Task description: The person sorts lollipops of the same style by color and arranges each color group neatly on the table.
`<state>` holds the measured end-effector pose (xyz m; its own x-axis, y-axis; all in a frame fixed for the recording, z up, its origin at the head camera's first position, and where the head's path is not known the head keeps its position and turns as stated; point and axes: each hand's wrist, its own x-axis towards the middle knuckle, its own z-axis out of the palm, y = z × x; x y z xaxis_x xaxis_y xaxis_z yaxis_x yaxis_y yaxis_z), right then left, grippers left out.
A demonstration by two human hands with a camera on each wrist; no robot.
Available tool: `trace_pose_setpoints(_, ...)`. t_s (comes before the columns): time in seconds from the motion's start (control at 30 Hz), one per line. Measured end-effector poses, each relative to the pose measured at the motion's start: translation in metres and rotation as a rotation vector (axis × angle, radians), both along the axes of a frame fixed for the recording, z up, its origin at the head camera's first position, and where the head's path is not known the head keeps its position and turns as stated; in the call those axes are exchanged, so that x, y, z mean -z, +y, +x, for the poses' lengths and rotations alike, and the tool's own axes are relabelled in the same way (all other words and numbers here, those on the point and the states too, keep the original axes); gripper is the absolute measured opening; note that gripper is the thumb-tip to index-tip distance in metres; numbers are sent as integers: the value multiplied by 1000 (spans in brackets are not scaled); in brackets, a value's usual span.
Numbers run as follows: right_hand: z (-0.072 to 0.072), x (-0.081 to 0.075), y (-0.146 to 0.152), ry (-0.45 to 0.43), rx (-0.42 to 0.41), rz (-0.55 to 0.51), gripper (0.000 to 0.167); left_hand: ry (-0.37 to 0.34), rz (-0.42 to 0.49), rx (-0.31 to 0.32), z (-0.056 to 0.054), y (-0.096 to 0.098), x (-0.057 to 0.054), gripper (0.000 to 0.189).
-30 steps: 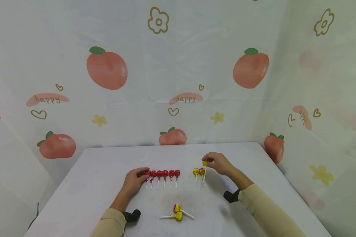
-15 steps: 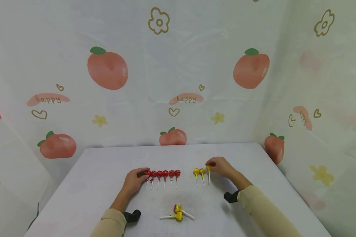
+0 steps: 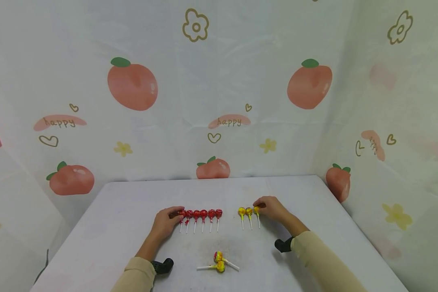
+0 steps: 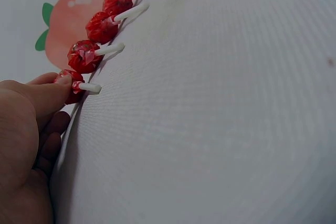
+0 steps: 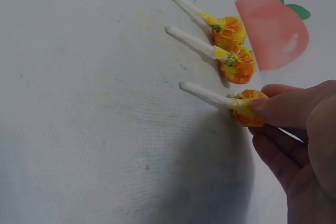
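On the white table several red lollipops [image 3: 203, 213] lie in a row, heads away and sticks toward me. My left hand [image 3: 163, 223] pinches the head of the leftmost red lollipop [image 4: 75, 85] between thumb and finger. To the right, two yellow lollipops [image 3: 242, 211] lie side by side with sticks parallel. Beside them my right hand [image 3: 274, 209] pinches the head of a third yellow lollipop [image 5: 247, 106]; its stick points toward me like the others. The thumb covers part of that head in the right wrist view.
Nearer to me, two more yellow lollipops [image 3: 219, 265] lie with heads touching, sticks pointing different ways. The white table [image 3: 138, 202] ends at a curtain [image 3: 168, 121] printed with peaches. Black wrist devices [image 3: 162, 266] sit on both wrists.
My right hand has moved slightly right and lowered its yellow lollipop from above the pair to the table at the right end of the yellow row. The left hand has stayed put.
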<state>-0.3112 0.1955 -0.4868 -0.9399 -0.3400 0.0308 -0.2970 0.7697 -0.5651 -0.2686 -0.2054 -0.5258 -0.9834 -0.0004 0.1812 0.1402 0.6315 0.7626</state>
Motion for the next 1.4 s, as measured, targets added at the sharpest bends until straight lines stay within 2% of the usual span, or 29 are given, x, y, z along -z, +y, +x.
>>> trace_pose_setpoints(0.17, 1, 2, 0, 7, 28, -12, 20, 3, -5, 0, -1, 0, 1, 31)
trace_pose_setpoints(0.4, 2, 5, 0, -27, 57, -20, 22, -6, -6, 3, -1, 0, 1, 31)
trace_pose_setpoints(1.0, 3, 1, 2, -52, 9, -76, 26, -7, -4, -6, 0, 0, -1, 31)
trace_pose_setpoints(1.17, 3, 0, 3, -41, -11, -82, 28, 19, -2, 6, 0, -1, 0, 30)
trace_pose_setpoints(1.3, 3, -1, 2, -84, 23, -120, 31, 39, -2, 18, 0, -1, 0, 29)
trace_pose_setpoints(1.4, 2, 2, 1, -93, 52, -127, 27, 24, -1, 16, 0, -2, 0, 30)
